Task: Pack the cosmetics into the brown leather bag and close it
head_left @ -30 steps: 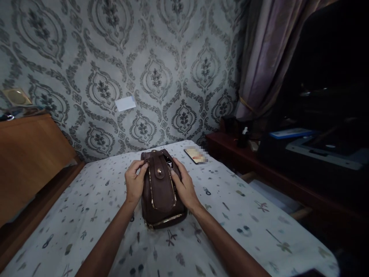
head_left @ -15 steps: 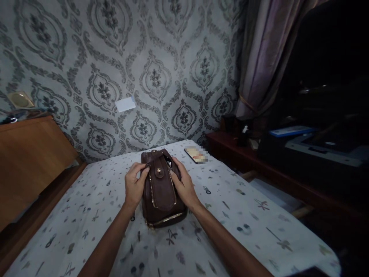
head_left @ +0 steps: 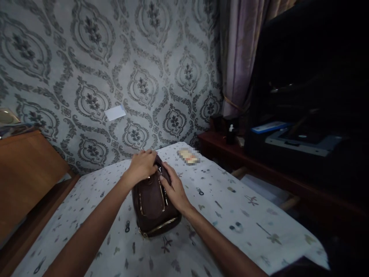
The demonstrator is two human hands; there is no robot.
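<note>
A dark brown bag (head_left: 151, 200) with gold zippers lies on the patterned white cloth. Across its upper end reaches my left hand (head_left: 142, 165), its fingers bent over the top and the fingertips at the bag's upper opening. On the bag's right side rests my right hand (head_left: 174, 188), thumb on the front and fingers along the edge, gripping it. A small shiny item shows in the opening between the hands. Part of the flap and its gold stud is covered by my left hand.
A phone-like object, partly pixelated (head_left: 188, 156), lies beyond the bag on the cloth. At left stands a wooden panel (head_left: 29, 169). A dark red shelf (head_left: 210, 140) with small items runs along the right, above an open drawer (head_left: 262, 188).
My left hand has moved from the bag's left edge up and over its top, toward the opening. My right hand stays on the right side. The view has shifted slightly right.
</note>
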